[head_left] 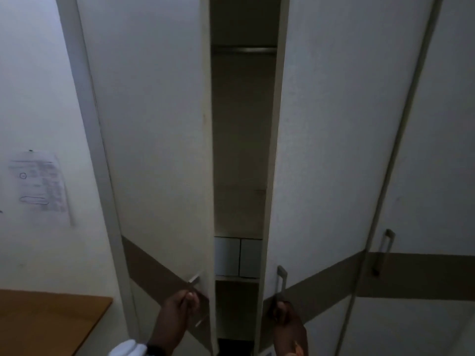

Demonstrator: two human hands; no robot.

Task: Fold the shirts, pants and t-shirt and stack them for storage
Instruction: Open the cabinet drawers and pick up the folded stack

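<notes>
Far left I see a sheet of paper (pixel 41 185) pinned to the wall, and under it, at the bottom left corner of view, the corner of a wooden tabletop (pixel 48 322). No clothes on the bit of it that shows.

Next, the left wardrobe door (pixel 156 140), white w/ a brown band low down. My left hand (pixel 177 314) has its fingers curled shut around that door's handle (pixel 196 278), white sleeve cuff at the wrist. Between the doors there's a narrow dark gap: a hanging rail (pixel 244 50) up top w/ nothing on it, two small white drawer fronts (pixel 239 256) lower down, a shelf edge under them. The interior is dim, so I can't say for sure what's further in.

Right of the gap, the right wardrobe door (pixel 323 140). My right hand (pixel 286 322) is wrapped around the bottom end of its handle (pixel 281 281), fingers closed on it. Further right, a third door w/ its own handle (pixel 384 253), untouched.

Shirts, pants, t-shirt: none in view, whereabouts unknown from here.

Step in hand, as I judge it: working the wardrobe doors, either to fetch clothes or to ready the storage spot. Can't tell which, or whether they're opening or closing. Next move calls for both doors wide apart, then a proper look inside.
</notes>
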